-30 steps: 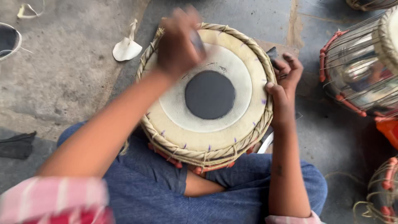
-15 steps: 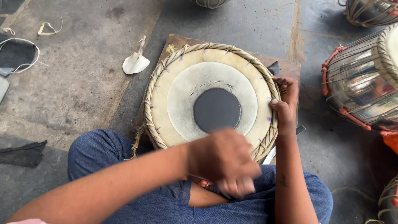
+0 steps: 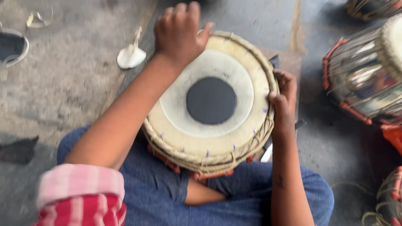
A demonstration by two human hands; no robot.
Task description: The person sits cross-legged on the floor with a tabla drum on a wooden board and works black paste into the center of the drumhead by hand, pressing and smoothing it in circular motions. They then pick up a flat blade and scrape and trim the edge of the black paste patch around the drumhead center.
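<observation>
A round drum (image 3: 211,144) rests in my lap, with a cream skin, a black centre patch (image 3: 211,100) and a braided rim with orange lacing below. My left hand (image 3: 178,31) is curled into a fist over the drum's far rim; anything inside the fist is hidden. My right hand (image 3: 282,98) grips the rim on the drum's right side, fingers wrapped over the braid. My legs in blue trousers (image 3: 155,196) lie crossed under the drum.
A larger metal-bodied drum (image 3: 368,83) with orange lacing stands at the right, and part of another drum (image 3: 389,196) shows at the lower right. On the concrete floor lie a white scrap (image 3: 130,56), a dark round piece (image 3: 10,46) and a dark cloth (image 3: 19,148).
My left hand went from the drum's far rim to its near edge, and is now back at the far rim. The right hand stayed on the rim.
</observation>
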